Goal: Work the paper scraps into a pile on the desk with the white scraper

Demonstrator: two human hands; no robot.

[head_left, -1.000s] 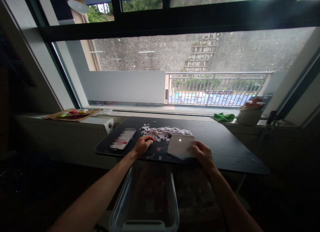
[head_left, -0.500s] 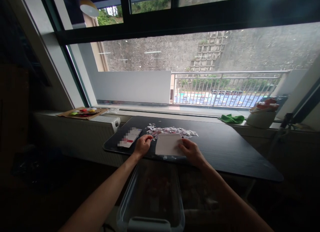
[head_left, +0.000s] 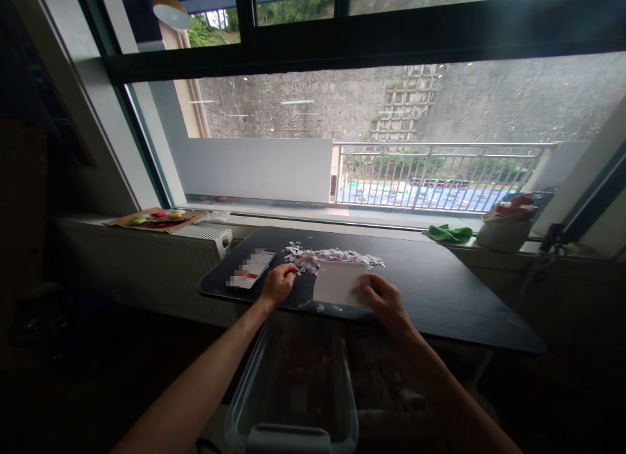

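Note:
My right hand (head_left: 387,299) grips the right edge of a flat white card-like sheet (head_left: 341,284), held over the front of a black table (head_left: 430,297). Behind the sheet, a heap of small white and reddish paper scraps (head_left: 337,255) spreads across the tabletop, partly hidden by it. Close to the left end of the heap, my left hand (head_left: 280,284) is closed, fingertips pinched together; whatever they hold is too small to name. A few loose scraps (head_left: 320,308) lie by the table's front edge.
Left of the heap lies a phone (head_left: 254,269), partly pixelated. Below the table edge stands a clear plastic bin (head_left: 349,402) with dim contents. A green cloth (head_left: 447,233) and a pale pot (head_left: 503,234) rest on the sill, a brown board (head_left: 117,224) at far left.
My right hand has shifted the white sheet slightly to the right, away from my left hand. My left hand stays almost in place beside the scraps.

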